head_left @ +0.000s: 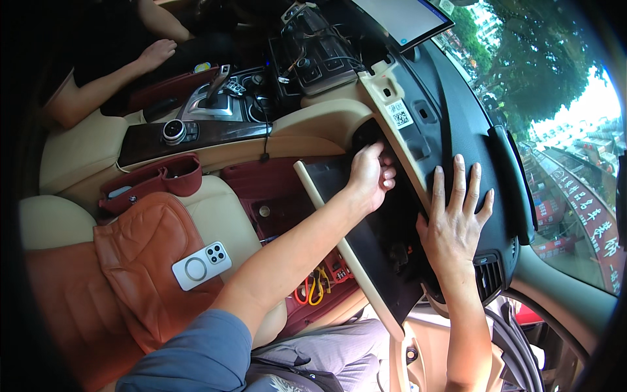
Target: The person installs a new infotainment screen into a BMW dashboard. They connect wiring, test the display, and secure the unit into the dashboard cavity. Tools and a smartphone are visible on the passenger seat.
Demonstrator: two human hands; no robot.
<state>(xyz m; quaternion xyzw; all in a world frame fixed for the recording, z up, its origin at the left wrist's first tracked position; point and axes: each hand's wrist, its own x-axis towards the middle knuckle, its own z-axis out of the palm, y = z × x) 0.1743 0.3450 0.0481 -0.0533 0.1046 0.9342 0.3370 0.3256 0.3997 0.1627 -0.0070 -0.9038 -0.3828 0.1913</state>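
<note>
My left hand reaches into the open glove box of a car, its fingers curled inward near the upper inner corner. Whatever they may hold is hidden by the hand and the dark interior. My right hand rests flat on top of the black dashboard, fingers spread and nothing in them. Between my hands runs the beige dashboard frame, its trim removed and its slots exposed. The lowered beige-edged glove box lid lies beneath my left forearm.
A white phone lies on the brown leather seat cover. Several colored-handled tools sit in the red footwell. Loose wires hang over the opened center console, below a screen. Another person's hand is beyond the gear shifter.
</note>
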